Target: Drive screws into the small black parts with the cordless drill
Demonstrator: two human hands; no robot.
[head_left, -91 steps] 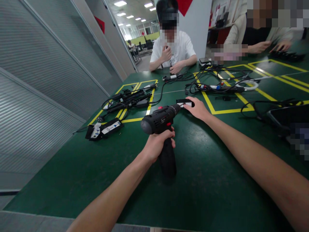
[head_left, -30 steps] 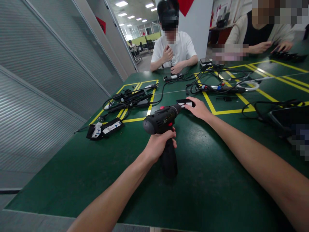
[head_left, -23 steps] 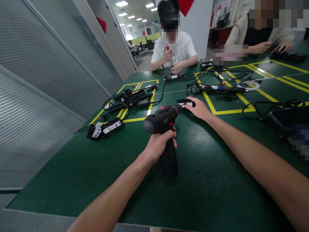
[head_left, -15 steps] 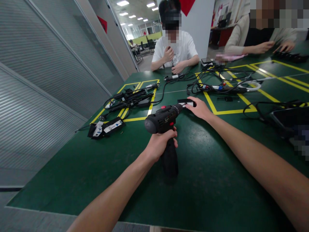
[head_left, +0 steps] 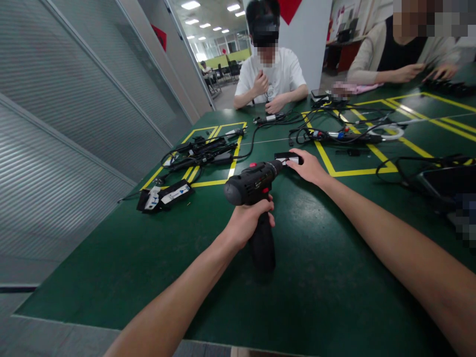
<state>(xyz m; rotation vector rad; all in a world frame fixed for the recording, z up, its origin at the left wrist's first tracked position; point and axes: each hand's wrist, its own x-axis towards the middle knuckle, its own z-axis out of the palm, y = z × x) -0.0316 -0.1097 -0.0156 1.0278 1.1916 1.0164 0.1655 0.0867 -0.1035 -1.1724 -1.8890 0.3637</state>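
Observation:
A black cordless drill [head_left: 250,184] with red buttons is gripped by its handle in my left hand [head_left: 248,218]. Its chuck points away from me, up to a small black box-like piece with a white face [head_left: 292,160]. My right hand [head_left: 307,165] has thumb and fingers closed around the right end of that piece, on the green table [head_left: 316,277]. The drill's tip overlaps the white face in view; whether it touches cannot be made out. Two similar black pieces with white labels [head_left: 176,192] lie together to the left.
Black cables and adapters [head_left: 208,152] lie inside yellow tape at left. More cables and a pen-like tool [head_left: 338,135] lie at right, beside a dark device [head_left: 446,183]. Two people sit opposite: one in a white shirt [head_left: 288,69], another in a light jacket [head_left: 366,62].
Both hands keep the same grip on the drill and the black-and-white piece. The whole view has shifted slightly, with things sitting a little further right.

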